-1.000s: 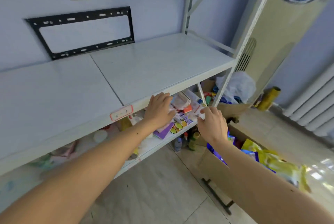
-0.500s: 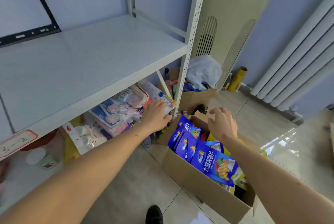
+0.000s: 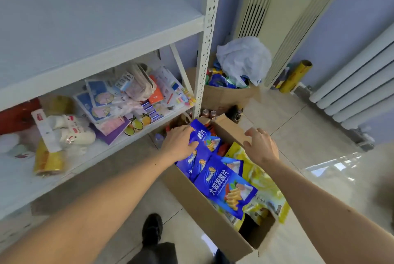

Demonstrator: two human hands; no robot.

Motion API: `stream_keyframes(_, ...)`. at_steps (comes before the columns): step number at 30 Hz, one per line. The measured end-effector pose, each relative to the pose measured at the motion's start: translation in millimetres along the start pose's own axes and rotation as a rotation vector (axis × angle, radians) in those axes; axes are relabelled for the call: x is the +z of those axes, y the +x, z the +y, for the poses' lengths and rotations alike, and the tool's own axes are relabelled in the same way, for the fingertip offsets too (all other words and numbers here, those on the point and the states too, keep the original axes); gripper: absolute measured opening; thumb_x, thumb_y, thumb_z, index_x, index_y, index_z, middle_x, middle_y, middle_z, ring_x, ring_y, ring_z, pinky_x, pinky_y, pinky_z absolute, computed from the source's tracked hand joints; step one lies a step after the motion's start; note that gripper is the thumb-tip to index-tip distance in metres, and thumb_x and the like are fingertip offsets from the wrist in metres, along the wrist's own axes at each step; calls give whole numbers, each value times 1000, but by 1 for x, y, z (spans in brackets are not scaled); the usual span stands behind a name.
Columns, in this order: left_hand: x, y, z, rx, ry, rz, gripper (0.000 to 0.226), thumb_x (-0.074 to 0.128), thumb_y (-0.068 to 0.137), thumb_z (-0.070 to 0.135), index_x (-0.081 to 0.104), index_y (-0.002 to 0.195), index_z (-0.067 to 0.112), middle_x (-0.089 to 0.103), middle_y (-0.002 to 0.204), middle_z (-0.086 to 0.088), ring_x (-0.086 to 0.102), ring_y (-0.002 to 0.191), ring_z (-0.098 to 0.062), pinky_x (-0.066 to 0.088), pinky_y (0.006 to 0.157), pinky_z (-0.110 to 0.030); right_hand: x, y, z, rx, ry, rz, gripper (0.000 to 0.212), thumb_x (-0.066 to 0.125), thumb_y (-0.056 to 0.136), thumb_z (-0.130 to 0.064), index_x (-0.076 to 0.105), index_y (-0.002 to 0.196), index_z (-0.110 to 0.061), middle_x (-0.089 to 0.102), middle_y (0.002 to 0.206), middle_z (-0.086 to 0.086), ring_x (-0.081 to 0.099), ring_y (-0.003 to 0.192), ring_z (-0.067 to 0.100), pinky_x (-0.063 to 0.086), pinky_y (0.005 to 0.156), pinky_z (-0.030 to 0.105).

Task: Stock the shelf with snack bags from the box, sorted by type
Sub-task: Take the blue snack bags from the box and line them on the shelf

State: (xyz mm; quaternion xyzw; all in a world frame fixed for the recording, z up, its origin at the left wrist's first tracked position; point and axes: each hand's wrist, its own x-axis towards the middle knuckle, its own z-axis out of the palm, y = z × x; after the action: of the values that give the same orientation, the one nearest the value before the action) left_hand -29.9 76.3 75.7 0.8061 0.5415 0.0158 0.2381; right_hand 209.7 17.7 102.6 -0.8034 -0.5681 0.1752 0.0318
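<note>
Both hands have left the shelf (image 3: 102, 29) edge for the cardboard box (image 3: 204, 206) on the tiled floor: the left hand (image 3: 179, 142) now grasps the top of a glossy blue bag (image 3: 201, 135) standing in the box. The right hand (image 3: 261, 146) hovers with fingers loosely spread, holding nothing, over crinkled yellow bags (image 3: 262, 180) beside more flat blue ones.

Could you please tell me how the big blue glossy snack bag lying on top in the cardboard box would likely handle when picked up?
The big blue glossy snack bag looks puffed, so probably light. Its shiny film suggests a slippery, crinkly surface. It would likely flex rather than stay stiff.
</note>
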Motion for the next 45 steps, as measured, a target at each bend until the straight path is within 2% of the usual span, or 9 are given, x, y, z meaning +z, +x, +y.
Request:
stream_keyframes(9,123,-8,22,-257,-77,-64,48,57,93,37,48,133,11,53,135,-7,48,125,-26,40,102,-36,70,51,59,-173,-111,-302,37,57,92,-22,52,128,-13,55,125,11,53,118,34,47,94,42)
stream_keyframes(14,182,-6,15,-350,-147,-125,49,57,94,32,45,134,7,49,135,-10,47,123,-27,42,101,-36,135,61,86,-161,-94,-432,35,60,91,-39,51,113,-14,58,112,8,57,110,33,49,76,37)
stream_keyframes(18,222,5,6,-394,-155,-140,50,59,94,33,44,134,8,49,135,-11,50,123,-27,47,98,-37,186,73,102,-66,-55,-598,77,72,83,-42,35,142,-9,47,137,15,47,126,33,45,93,37)
stream_keyframes(22,250,21,-4,-434,-179,-108,52,62,93,33,42,134,7,48,135,-11,50,124,-27,50,96,-38,227,75,117,-6,-5,-638,88,74,78,-51,31,146,-16,42,143,9,41,133,28,42,101,38)
stream_keyframes(26,267,37,-13,-484,-194,-48,59,63,92,31,37,138,5,46,136,-15,48,126,-28,47,99,-37,252,74,127,-16,48,-550,76,75,80,-36,36,145,-25,58,131,-2,60,108,18,53,73,29)
stream_keyframes(30,278,47,-19,-544,-214,-23,58,65,91,31,38,135,5,45,137,-15,47,127,-29,46,99,-38,254,84,136,6,49,-551,36,70,86,-22,59,119,-12,61,93,0,54,82,15,36,49,19)
stream_keyframes(33,283,51,-18,-585,-223,-15,62,66,90,32,38,137,5,45,137,-16,46,126,-31,45,100,-39,242,96,145,-35,22,-552,13,63,90,-22,63,94,-10,61,83,2,55,78,17,32,48,18)
stream_keyframes(37,285,56,-14,-637,-240,-18,67,67,89,33,34,141,6,41,140,-15,43,128,-33,45,101,-42,222,112,154,5,83,-513,13,60,92,-12,62,99,-2,63,74,4,56,64,16,41,50,21)
stream_keyframes(45,292,69,-16,-756,-268,25,69,71,86,31,33,140,10,36,142,-13,43,130,-31,49,96,-42,224,124,169,48,119,-379,23,66,88,-12,48,102,-10,63,116,11,62,101,26,57,70,35)
